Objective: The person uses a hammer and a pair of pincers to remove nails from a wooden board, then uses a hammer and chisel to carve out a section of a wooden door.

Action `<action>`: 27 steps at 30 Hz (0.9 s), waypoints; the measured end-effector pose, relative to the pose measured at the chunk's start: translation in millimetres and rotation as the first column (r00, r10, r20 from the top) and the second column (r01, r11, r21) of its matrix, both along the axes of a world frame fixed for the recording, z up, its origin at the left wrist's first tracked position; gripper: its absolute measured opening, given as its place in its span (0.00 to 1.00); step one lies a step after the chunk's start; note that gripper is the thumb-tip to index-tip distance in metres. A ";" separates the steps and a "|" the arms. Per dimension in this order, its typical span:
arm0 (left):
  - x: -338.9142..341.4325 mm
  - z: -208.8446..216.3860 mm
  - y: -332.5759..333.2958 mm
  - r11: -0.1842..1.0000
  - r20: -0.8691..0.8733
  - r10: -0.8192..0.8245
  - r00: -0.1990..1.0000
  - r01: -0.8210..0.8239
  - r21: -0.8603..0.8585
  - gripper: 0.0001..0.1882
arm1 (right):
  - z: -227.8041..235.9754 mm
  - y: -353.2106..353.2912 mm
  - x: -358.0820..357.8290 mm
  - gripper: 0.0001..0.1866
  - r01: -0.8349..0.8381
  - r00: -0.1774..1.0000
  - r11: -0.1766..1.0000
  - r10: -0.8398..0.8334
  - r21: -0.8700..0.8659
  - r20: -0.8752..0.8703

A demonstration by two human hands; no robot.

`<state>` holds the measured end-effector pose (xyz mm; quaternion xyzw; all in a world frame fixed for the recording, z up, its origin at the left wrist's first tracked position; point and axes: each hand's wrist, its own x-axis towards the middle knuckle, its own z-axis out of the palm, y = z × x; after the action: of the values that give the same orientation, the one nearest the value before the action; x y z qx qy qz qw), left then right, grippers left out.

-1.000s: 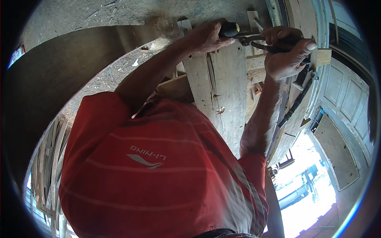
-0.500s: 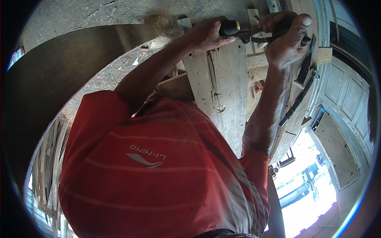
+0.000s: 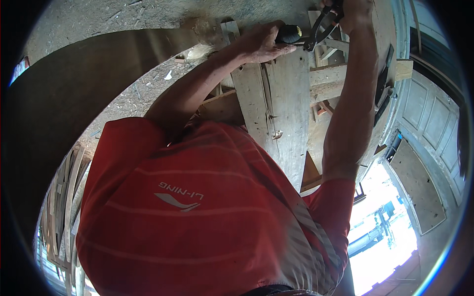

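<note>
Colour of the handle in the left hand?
The handle is black with a yellowish tip; head view.

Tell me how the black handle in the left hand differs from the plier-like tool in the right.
The black handle is one thick, stubby piece, while the plier-like tool has two curved arms spread apart. The black handle shows a pale yellow end; the plier-like tool shows no yellow. Both are mostly dark and held.

Shirt: your red short-sleeved cloth shirt (image 3: 182, 234), crossed by thin pale stripes
Chest: your grey-white curved emblem (image 3: 177, 201) with pale lettering (image 3: 181, 190)
Right flank: your pale-grey slanting stripes (image 3: 312, 228)
Waist: your dark band (image 3: 269, 290)
Hands: your left hand (image 3: 262, 44) and right hand (image 3: 356, 16), bare
</note>
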<state>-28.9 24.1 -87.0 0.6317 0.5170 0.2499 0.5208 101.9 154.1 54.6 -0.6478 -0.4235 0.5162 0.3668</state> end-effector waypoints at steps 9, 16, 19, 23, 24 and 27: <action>-2.7 6.8 1.4 0.996 0.047 0.006 0.999 -0.002 -0.088 0.31 | -85.5 72.9 51.2 0.28 -0.066 0.995 0.951 0.041 -0.303 -0.090; 0.6 -2.6 -0.4 0.997 0.038 0.035 0.999 -0.032 -0.074 0.27 | -173.6 66.0 132.4 0.31 -0.007 0.988 0.888 -0.066 -0.459 -0.143; 3.6 -13.0 -2.3 0.983 0.102 0.112 0.988 -0.095 -0.157 0.27 | -169.5 59.8 125.4 0.28 0.087 0.990 0.916 -0.125 -0.392 -0.072; -1.8 0.0 3.1 0.986 0.061 0.089 0.994 -0.080 -0.147 0.28 | -122.7 66.7 103.9 0.27 0.095 0.990 0.916 -0.129 -0.389 -0.063; -1.8 7.2 2.3 0.978 0.065 0.073 0.995 -0.059 -0.199 0.28 | -105.2 65.1 94.1 0.27 0.100 0.989 0.913 -0.136 -0.396 -0.065; -2.5 14.0 2.8 0.978 0.143 0.106 0.984 -0.077 -0.192 0.27 | -36.3 45.9 47.8 0.28 -0.045 0.999 0.997 0.045 -0.063 -0.007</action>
<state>-31.4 26.9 -73.0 0.5350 0.5254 0.2718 0.6032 149.6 200.0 18.3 -0.6479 -0.4205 0.5393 0.3355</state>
